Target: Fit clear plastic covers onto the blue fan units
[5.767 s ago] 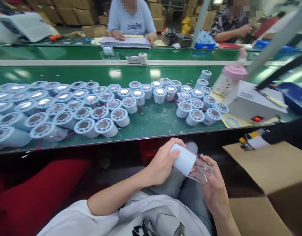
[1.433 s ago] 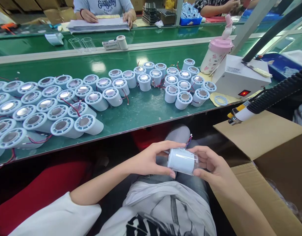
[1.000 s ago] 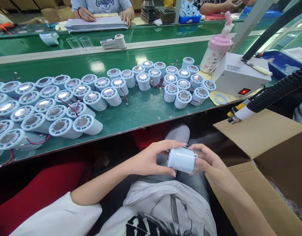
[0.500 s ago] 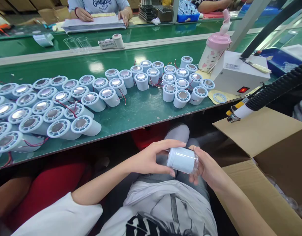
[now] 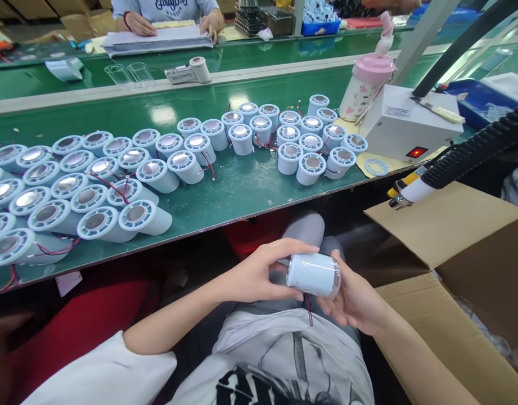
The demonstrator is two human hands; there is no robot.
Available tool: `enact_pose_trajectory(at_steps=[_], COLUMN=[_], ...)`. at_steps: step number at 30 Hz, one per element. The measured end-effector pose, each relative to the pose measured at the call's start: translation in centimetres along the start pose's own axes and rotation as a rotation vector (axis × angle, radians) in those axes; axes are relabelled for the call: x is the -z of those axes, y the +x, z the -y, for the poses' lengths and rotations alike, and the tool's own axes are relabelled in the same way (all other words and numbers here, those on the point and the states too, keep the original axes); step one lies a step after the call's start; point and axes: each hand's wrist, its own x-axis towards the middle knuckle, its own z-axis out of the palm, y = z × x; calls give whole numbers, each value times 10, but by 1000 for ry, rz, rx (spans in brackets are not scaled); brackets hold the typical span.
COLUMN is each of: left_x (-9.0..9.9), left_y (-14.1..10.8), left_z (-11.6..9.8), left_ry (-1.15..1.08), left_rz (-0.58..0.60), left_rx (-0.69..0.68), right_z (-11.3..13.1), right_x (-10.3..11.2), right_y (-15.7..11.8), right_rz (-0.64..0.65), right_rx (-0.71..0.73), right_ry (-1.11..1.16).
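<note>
Pale-blue plastic cylinder (image 5: 312, 274) inside clear plastic cover (image 5: 337, 278): lower centre of frame, between hands. Long axis runs nearly left-right, right end slightly lower. Left hand (image 5: 262, 274) holds ridged left end, thumb below, fingers above; right hand (image 5: 356, 298) loosely cupped, fingers apart, at clear right end. Thin red-and-dark wires (image 5: 309, 312) dangle beneath.
</note>
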Motion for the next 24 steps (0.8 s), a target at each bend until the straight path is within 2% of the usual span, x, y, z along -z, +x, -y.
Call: enact_pose_trajectory(at_steps=[1, 3, 6, 8, 10, 14, 16, 21, 24], left_x=[-1, -2, -2, -1, 0, 3, 4, 4, 2], left_y=[-1, -2, -2, -1, 0, 2, 2, 4, 5], left_z=[-2, -4, -6, -6, -5, -5, -5, 5, 17], left_ry=[-7, -50, -163, -224, -230, -178, -204, -336, -377], left_rz=[-14, -35, -27, 1, 31, 40, 58, 125, 127], left_rx=[36, 106, 197, 245, 262, 168, 150, 240, 299], right_z=[-2, -5, -6, -6, -6, -7, -8, -6, -10], right_x=[1, 4, 11, 16, 19, 17, 15, 15, 12], right_y=[-1, -4, -9, -11, -12, -12, -14, -12, -4], right_rz=[-14, -90, -226, -239, -221, -138, -126, -203, -189], right_rx=[76, 362, 865, 1035, 1012, 677, 596, 494, 453], right_ry=[-15, -146, -613, -897, -932, -424, -253, -240, -198])
